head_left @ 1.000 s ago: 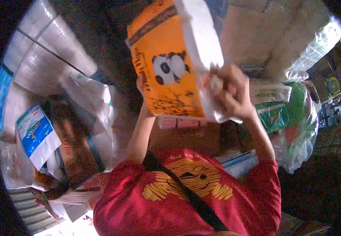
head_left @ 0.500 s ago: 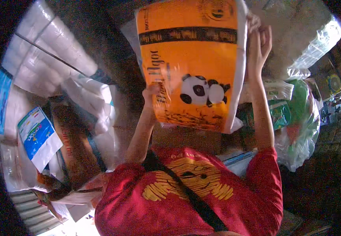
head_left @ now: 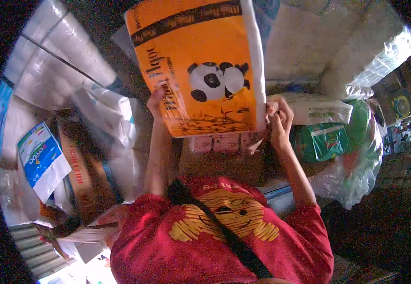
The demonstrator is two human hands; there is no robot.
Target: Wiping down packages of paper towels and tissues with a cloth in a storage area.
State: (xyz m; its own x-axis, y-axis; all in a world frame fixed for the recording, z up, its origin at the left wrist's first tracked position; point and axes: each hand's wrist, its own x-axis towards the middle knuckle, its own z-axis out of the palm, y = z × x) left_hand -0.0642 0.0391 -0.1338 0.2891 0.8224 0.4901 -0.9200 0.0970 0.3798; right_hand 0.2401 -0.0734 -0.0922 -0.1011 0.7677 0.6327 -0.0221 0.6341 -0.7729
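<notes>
Since half a second ago, we are seeing the orange package (head_left: 193,54) shifting left and upward in view, the right hand (head_left: 281,124) dropping from its upper right side to its lower right corner.

Room: dim, light entering lower left beside a corrugated panel (head_left: 32,248). White wrapped packs (head_left: 56,49) are leaning at left; a pale wrapped stack (head_left: 321,45) is filling the upper right. Beyond the package, a brown box (head_left: 210,163) is showing, a pink pack (head_left: 215,142) above it.

Containers: the package is lying between both hands, panda print facing us, its contents hiding behind the wrap. At right, a clear plastic bag (head_left: 354,182) is bulging near a green pack (head_left: 327,143).

Fingers: the left hand (head_left: 156,102) is gripping the package's left edge; the right fingers are curling at the corner, and we are unable to tell whether they are pinching it.
</notes>
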